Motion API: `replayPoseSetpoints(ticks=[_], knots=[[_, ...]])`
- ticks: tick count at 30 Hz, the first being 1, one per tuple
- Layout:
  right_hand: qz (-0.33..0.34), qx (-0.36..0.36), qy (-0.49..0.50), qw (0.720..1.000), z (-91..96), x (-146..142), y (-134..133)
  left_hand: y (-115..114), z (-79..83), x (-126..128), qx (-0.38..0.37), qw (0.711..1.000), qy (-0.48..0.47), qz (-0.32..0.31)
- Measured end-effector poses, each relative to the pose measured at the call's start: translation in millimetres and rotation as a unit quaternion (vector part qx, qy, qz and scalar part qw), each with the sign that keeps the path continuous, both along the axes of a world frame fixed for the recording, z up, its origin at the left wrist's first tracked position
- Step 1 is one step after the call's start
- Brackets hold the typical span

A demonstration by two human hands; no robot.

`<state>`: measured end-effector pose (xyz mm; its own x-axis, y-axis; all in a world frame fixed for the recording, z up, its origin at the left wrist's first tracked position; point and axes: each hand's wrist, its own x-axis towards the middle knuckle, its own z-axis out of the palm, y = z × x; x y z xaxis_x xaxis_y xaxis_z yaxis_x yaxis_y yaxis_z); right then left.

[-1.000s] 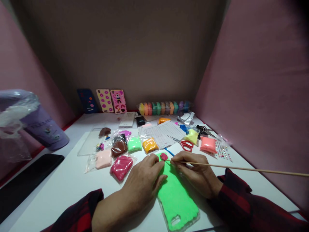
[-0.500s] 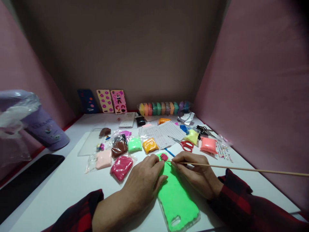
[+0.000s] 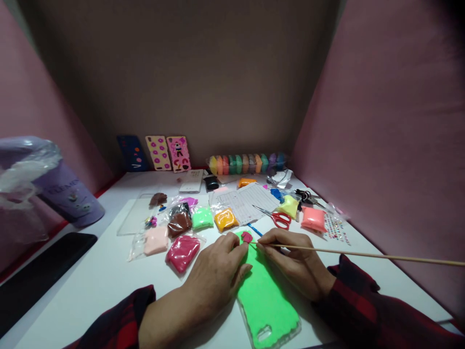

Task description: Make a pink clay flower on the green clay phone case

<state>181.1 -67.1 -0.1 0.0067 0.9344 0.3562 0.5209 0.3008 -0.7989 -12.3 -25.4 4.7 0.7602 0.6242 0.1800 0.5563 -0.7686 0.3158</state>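
Note:
A phone case covered in bright green clay lies on the white table in front of me. A small pink clay piece sits at its far end. My left hand rests on the case's left edge, fingers curled, fingertips touching the pink piece. My right hand pinches a long thin wooden stick, whose tip meets the pink piece while the rest runs off to the right.
Bags of coloured clay lie left of the case, red-handled scissors and a printed sheet behind it. Decorated phone cases and a row of clay tubs line the back wall. A purple cup and black slab are at left.

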Motion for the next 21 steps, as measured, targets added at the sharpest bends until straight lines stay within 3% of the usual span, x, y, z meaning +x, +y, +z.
replayPoseSetpoints(ticks=[14, 21], knots=[[-0.031, -0.023, 0.033, 0.999, 0.6, -1.9, -1.2, 1.2, -3.0, -3.0, -0.001, 0.999, -0.034, -0.018], [-0.014, -0.015, 0.030, 0.999, 1.4, -0.9, -1.0, 1.4, -1.8, -3.1, -0.018, 0.999, -0.034, -0.013]])
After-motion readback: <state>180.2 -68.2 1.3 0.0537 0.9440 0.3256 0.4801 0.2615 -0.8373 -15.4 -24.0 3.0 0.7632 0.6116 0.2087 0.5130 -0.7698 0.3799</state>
